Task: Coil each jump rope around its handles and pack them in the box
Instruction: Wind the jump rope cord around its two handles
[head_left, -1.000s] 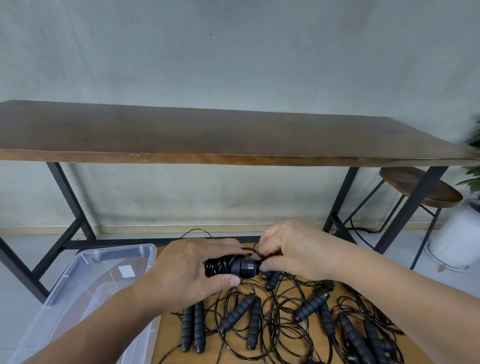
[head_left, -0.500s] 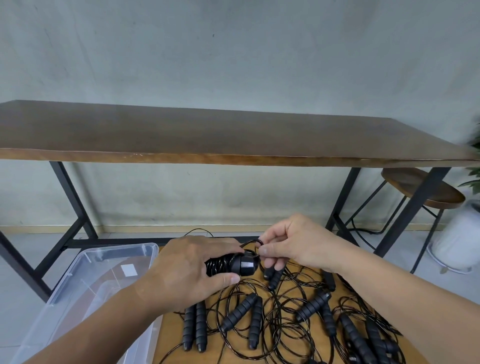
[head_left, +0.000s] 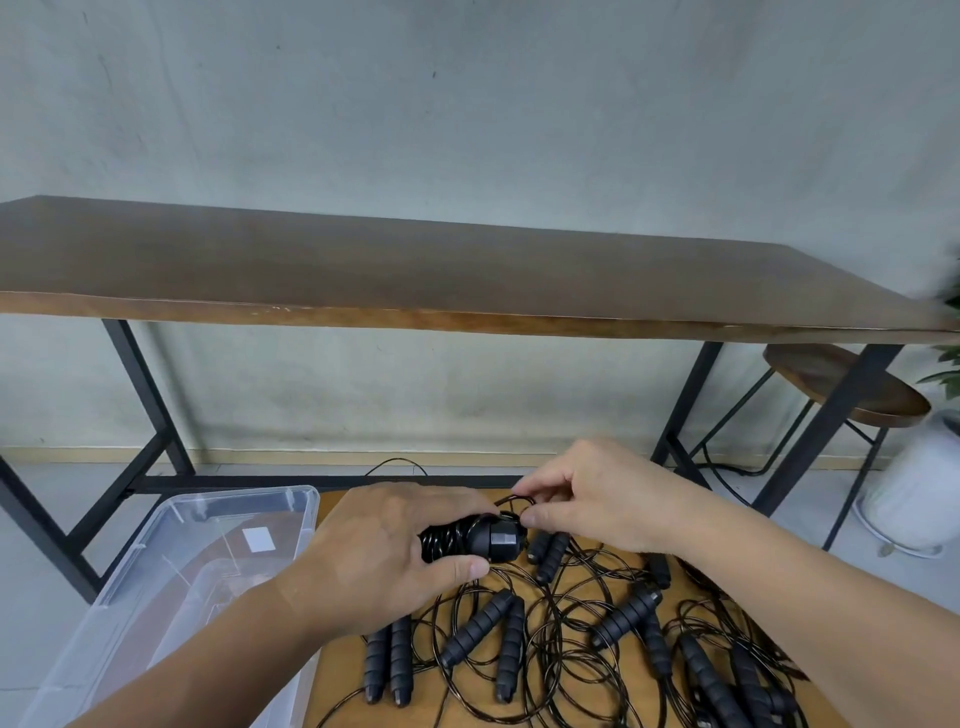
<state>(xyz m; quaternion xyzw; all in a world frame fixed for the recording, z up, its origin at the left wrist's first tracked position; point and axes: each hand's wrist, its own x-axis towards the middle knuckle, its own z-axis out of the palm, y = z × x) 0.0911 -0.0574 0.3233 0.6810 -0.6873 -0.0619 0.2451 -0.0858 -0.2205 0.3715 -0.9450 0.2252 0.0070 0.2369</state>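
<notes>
Centre of frame, low: left hand (head_left: 384, 556) wrapped round a coiled jump rope (head_left: 470, 538), thumb under the bundle, fingers over the top. Black cord is wound tight around the paired handles; the cap ends point toward the right of the frame.

Right hand (head_left: 592, 499) just beside it, thumb and forefinger pinching a small cord loop (head_left: 514, 501) that stands up at the cap end of the bundle. The two hands are nearly touching, both closed on the same rope.

Below the hands, lower centre to lower right: light wooden bench (head_left: 343, 670) carrying a tangle of loose jump ropes (head_left: 561, 639), black ribbed handles lying at mixed angles among overlapping loops of cord.

Lower left: clear plastic box (head_left: 171, 566), open top, beside the bench edge; a white label shows through it. Contents hard to make out.

Behind, across mid-frame: long dark wooden table (head_left: 415, 270) on black metal legs against a grey wall. Right edge: round stool (head_left: 847, 384), white pot (head_left: 914, 493) with a plant.
</notes>
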